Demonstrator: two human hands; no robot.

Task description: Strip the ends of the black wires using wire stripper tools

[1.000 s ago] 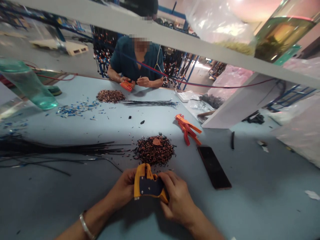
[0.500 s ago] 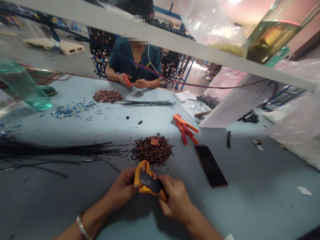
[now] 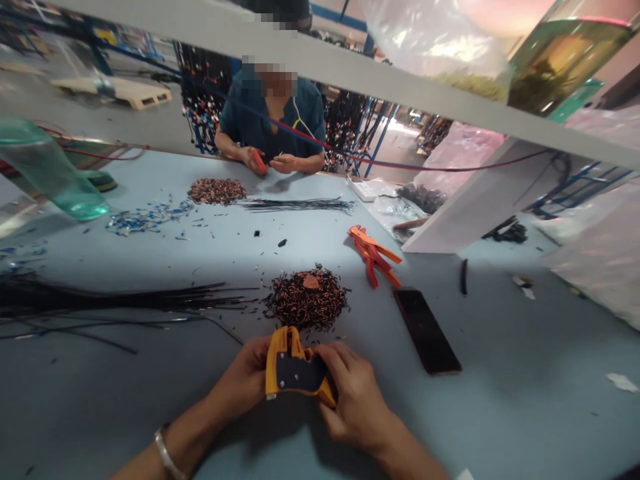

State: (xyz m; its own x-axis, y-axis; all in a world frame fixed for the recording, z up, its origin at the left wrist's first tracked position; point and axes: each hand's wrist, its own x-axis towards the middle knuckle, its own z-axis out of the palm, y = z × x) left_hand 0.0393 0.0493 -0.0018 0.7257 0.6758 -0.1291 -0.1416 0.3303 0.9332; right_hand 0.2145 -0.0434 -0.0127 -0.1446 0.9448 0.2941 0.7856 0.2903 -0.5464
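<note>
Since half a second ago, tool [image 3: 295, 370] tipped back flat, dark face up. My left hand [image 3: 245, 380] and right hand [image 3: 350, 393] both grip it, just before wire-scrap pile [image 3: 307, 300]. Green bottle [image 3: 53, 167] far left, contents unclear. Phone [image 3: 427, 330] to my right.

Pale blue worktable [image 3: 500, 413] fills the foreground. Grey shelf beam [image 3: 350, 73] runs diagonally overhead, white support panel [image 3: 465, 207] under it at right. Beyond: grey concrete floor [image 3: 150, 127] with a wooden pallet [image 3: 117, 90], blue racks [image 3: 370, 143] hung with dark cable bundles. Bright light behind the racks.
</note>
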